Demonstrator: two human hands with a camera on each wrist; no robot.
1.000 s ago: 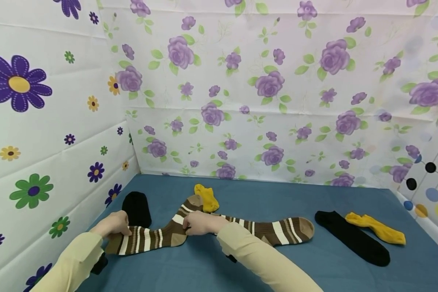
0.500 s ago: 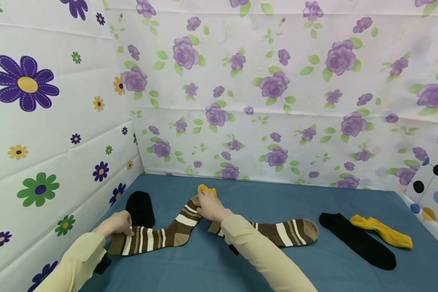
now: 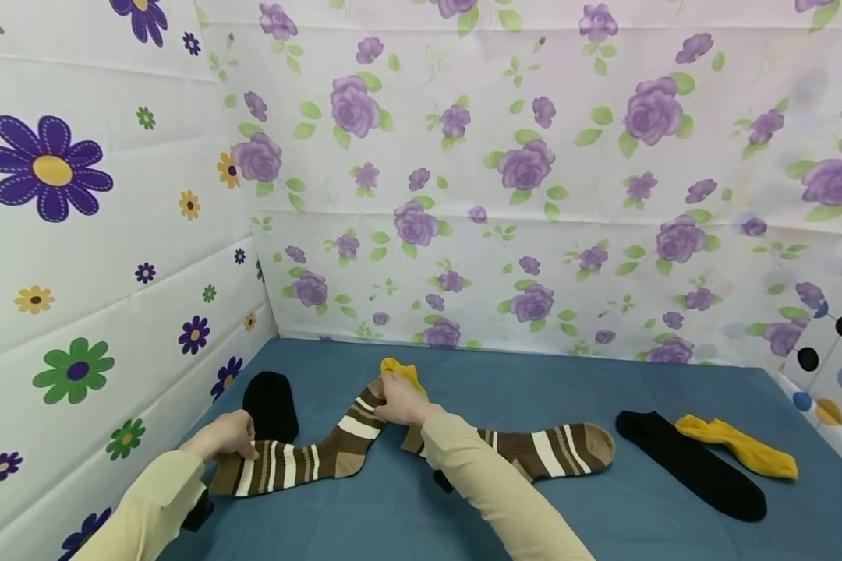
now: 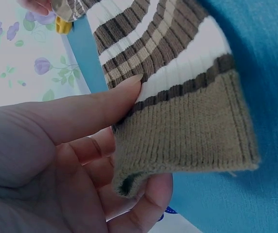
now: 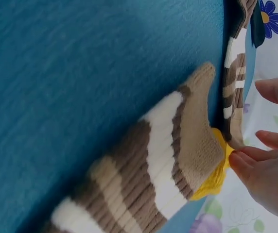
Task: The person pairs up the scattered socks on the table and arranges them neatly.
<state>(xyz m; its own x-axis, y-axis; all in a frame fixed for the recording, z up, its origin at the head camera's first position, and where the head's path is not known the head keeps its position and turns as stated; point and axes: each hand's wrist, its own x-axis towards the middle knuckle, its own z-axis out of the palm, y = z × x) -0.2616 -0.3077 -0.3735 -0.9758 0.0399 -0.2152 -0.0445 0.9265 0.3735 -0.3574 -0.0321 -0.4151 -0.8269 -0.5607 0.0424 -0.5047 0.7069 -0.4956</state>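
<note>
A brown, tan and white striped sock (image 3: 291, 465) lies bent at the heel on the left of the blue cloth. My left hand (image 3: 226, 436) pinches its tan cuff (image 4: 192, 131), thumb on top and fingers beneath. At the other end, my right hand (image 3: 402, 397) pinches the tan toe (image 5: 236, 131), partly covering it. A yellow sock (image 3: 405, 369) lies just behind that toe, half hidden by the hand. The matching striped sock (image 3: 554, 452) stretches to the right, toe outward, its cuff end partly under the right forearm.
One black sock (image 3: 270, 405) lies behind the left hand. Another black sock (image 3: 695, 467) and a second yellow sock (image 3: 740, 446) lie side by side at the right. Flowered sheets (image 3: 463, 195) rise at the back and left of the blue cloth (image 3: 337, 518).
My right hand has moved from the foot of the left striped sock up to its toe, over the yellow sock. The left hand stays on the cuff.
</note>
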